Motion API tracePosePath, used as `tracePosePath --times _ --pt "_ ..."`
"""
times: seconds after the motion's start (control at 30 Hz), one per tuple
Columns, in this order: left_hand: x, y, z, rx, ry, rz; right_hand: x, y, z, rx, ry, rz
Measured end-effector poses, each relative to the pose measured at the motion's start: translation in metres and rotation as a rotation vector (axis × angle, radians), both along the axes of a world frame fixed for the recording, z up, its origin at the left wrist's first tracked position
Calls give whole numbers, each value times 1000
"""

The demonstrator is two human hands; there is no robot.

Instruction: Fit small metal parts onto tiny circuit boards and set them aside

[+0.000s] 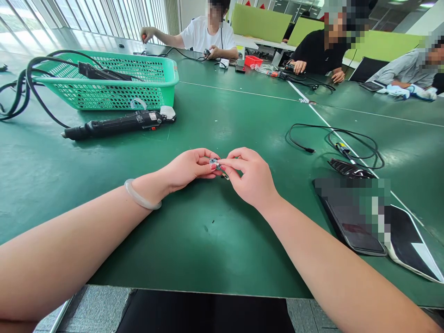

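Note:
My left hand (189, 169) and my right hand (252, 178) meet over the middle of the green table. Between their fingertips is a small silvery-blue part (214, 162), mostly covered by the fingers, so its exact kind cannot be made out. The left thumb and fingers pinch it from the left. From the other side, the right thumb and forefinger close on its right end, where a small metallic, brassy-looking piece (225, 176) shows beneath the fingers. A pale bangle circles my left wrist.
A green plastic basket (166, 84) with black cables stands at the back left. In front lies a black electric screwdriver (118, 125). On the right are a coiled cable (376, 148), a black phone (347, 217) and another flat device (405, 236). Several people sit across the table (222, 249).

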State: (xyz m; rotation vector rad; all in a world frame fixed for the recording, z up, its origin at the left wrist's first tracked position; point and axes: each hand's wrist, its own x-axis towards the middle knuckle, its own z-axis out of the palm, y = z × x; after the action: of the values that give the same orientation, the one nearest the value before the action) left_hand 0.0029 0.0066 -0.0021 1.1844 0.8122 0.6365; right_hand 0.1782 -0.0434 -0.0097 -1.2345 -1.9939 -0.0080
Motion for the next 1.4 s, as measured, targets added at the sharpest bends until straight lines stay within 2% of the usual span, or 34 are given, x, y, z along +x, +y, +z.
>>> tracePosePath --times 0.3,0.53,0.8,1.13,1.3,1.4 --pt "-1 0 -2 37 -38 -19 -4 -2 0 -2 62 -15" --pt "0 1 -2 147 -3 7 -9 -6 1 -33 189 -38" --pt "2 -3 4 192 78 -35 -11 -5 4 -258 412 -42" --pt "3 -4 3 224 127 -45 -8 -1 2 -571 658 -38" --pt "4 -5 4 272 182 -52 -8 0 3 -653 718 9" --pt "3 -5 4 261 170 -42 -7 -1 4 -607 647 -11"
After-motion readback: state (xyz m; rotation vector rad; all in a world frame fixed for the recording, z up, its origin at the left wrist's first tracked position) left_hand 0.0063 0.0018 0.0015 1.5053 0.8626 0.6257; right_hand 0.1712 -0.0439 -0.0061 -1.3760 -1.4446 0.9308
